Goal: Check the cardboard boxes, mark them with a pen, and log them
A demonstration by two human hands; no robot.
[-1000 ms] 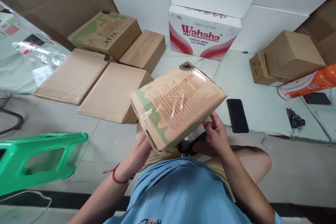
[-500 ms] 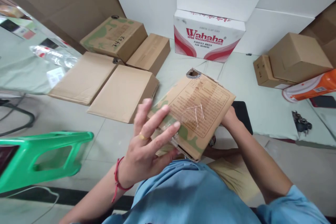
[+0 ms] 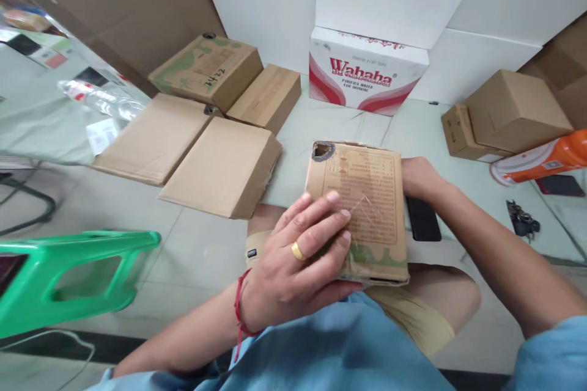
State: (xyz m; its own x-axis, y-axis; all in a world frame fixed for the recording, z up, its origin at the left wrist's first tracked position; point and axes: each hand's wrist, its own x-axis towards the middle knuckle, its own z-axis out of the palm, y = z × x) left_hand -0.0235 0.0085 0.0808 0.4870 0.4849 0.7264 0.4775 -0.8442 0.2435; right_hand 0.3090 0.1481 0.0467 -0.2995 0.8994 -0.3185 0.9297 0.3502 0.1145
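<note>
A flat brown cardboard box (image 3: 367, 195) with green print, a text panel and clear tape lies on my lap, its printed face up. My left hand (image 3: 298, 256), with a gold ring and a red wrist string, lies flat on the box's near left corner with fingers spread over the tape. My right hand (image 3: 417, 177) grips the box's far right edge. A black phone (image 3: 424, 220) lies on the floor just under my right wrist.
Flattened brown cartons (image 3: 220, 165) and closed boxes (image 3: 211, 67) lie at the left. A white "Wahaha" water carton (image 3: 367, 73) stands against the wall. Small brown boxes (image 3: 509, 110), an orange bottle (image 3: 541, 159) and keys (image 3: 520, 220) are at the right. A green plastic stool (image 3: 68, 275) lies at left.
The box has been turned and lowered from a tilted hold onto my lap. My left hand went from under its corner to pressing on top; my right hand shifted to the far right edge.
</note>
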